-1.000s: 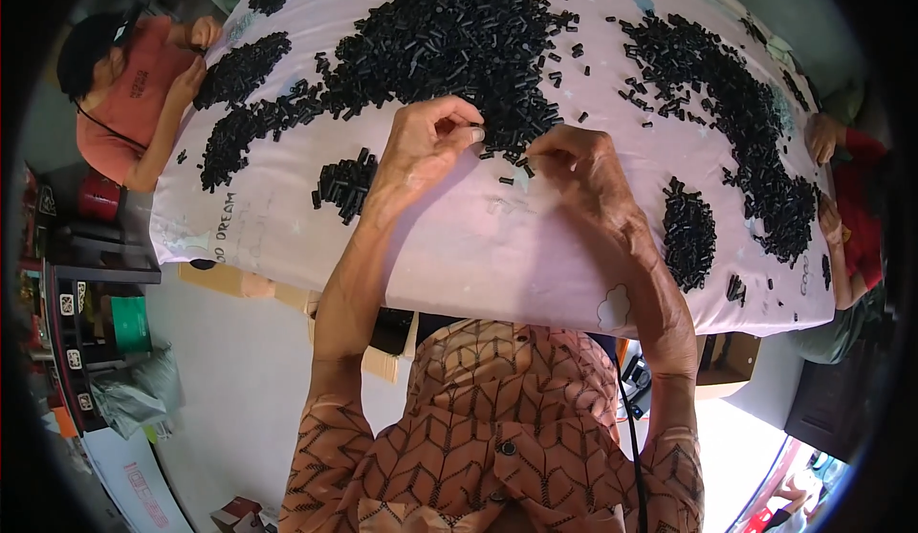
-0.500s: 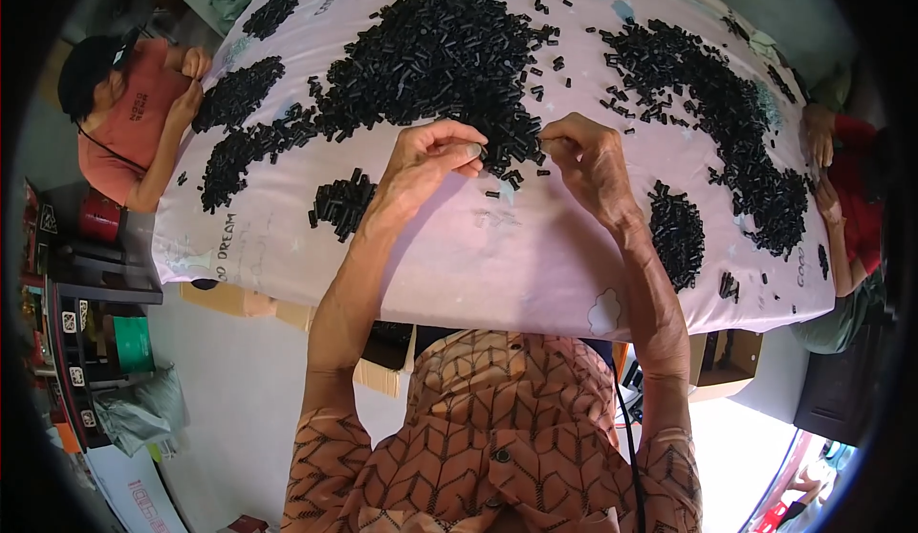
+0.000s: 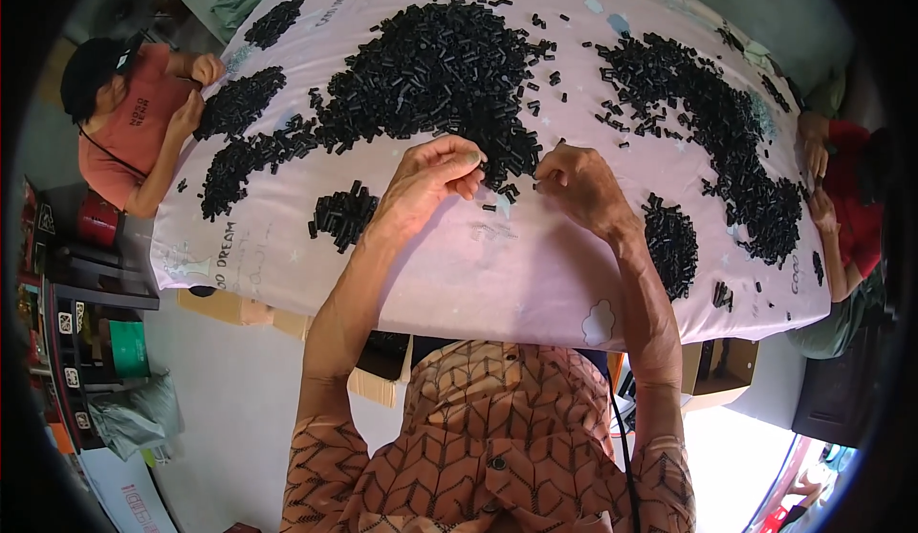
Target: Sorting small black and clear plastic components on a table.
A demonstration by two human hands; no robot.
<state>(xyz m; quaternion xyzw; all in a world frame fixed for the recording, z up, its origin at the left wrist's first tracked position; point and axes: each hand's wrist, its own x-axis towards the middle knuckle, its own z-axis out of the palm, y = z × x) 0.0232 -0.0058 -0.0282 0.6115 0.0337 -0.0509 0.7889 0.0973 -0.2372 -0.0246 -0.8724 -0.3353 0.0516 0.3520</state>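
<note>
A large heap of small black cylindrical pieces [image 3: 435, 65] spreads over the pink cloth [image 3: 459, 289] on the table. At its near edge, my left hand [image 3: 430, 181] is closed, thumb and fingertips pinched together. Whatever lies in that pinch is too small to make out. Just to the right, my right hand [image 3: 585, 189] is closed with its fingers curled down near the cloth, hiding what they may hold. A few loose pieces [image 3: 507, 192] lie between the two hands. Left of my left wrist sits a small pile [image 3: 342, 216]; another pile [image 3: 672, 246] is right of my right forearm.
A person in an orange shirt [image 3: 143, 112] works at the left edge beside a black pile [image 3: 241, 101]. Hands of a person in red [image 3: 820, 179] rest at the right edge, near a long curved heap [image 3: 732, 131]. Cardboard boxes [image 3: 732, 370] stand below the table.
My right hand has come slightly lower and turned, its fingers dropping toward the cloth. My left hand stays pinched in nearly the same place. The whole view has shifted slightly.
</note>
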